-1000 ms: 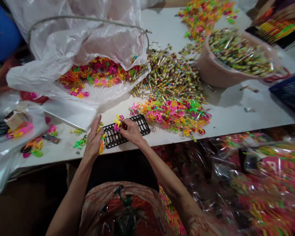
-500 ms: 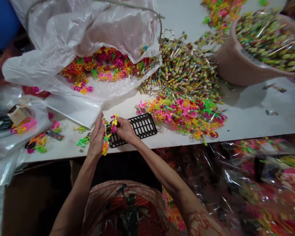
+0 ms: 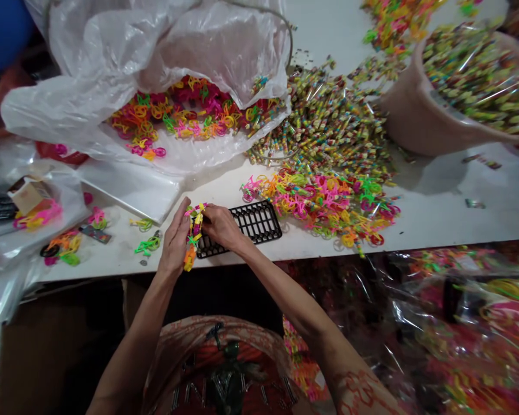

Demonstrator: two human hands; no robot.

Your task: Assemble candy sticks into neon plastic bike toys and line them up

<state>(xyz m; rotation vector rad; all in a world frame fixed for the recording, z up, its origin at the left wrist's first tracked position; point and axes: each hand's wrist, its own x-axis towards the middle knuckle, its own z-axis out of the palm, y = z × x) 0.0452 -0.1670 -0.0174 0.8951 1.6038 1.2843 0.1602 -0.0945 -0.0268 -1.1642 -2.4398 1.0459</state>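
Observation:
My left hand (image 3: 174, 241) is held on edge near the table's front edge, fingers long and close together. Against its palm side it holds a bunch of small coloured plastic toy pieces (image 3: 190, 253), in orange, yellow, green and pink. My right hand (image 3: 221, 226) is bent with its fingertips closed on a yellow and magenta toy piece (image 3: 198, 220) at the top of that bunch; the fingertips are partly hidden. Beneath my right hand lies a black abacus-like plastic frame (image 3: 259, 222) with bars, its left end partly covered.
A heap of bright toy pieces (image 3: 328, 199) lies to the right, before a pile of small wrapped sticks (image 3: 328, 121). A pink tub (image 3: 409, 109) holds more sticks. A white plastic bag (image 3: 99, 69) of toy pieces lies open behind a stack of clear sheets (image 3: 130, 187).
My right hand has brought the yellow and magenta piece left and down against the bunch by my left hand. The view has shifted slightly.

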